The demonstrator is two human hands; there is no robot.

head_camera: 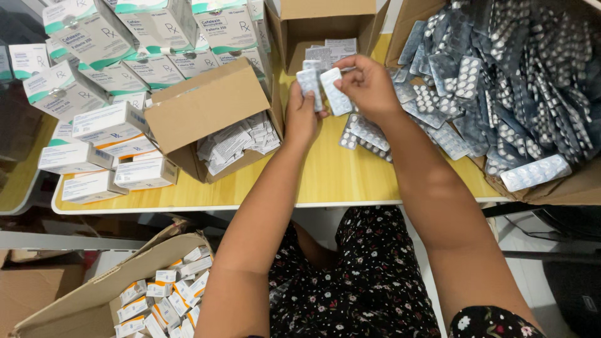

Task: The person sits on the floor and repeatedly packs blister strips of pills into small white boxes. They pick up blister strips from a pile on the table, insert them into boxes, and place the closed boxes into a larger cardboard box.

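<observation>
My left hand [300, 116] is raised over the yellow table [325, 181] and grips a silver blister strip of white pills [308, 84]. Right beside it, my right hand [369, 87] pinches a second blister strip [335, 91], tilted, its edge almost touching the first. Under my right hand lies a small stack of blister strips [366, 134] on the table top. Both forearms reach up from the bottom of the view.
A big cardboard box heaped with blister strips [519, 87] fills the right. A brown box of folded paper leaflets [235, 141] sits centre-left, another open box [325, 31] behind. White-and-green medicine cartons [106, 81] pile at left; a floor box of small cartons [163, 297] sits below.
</observation>
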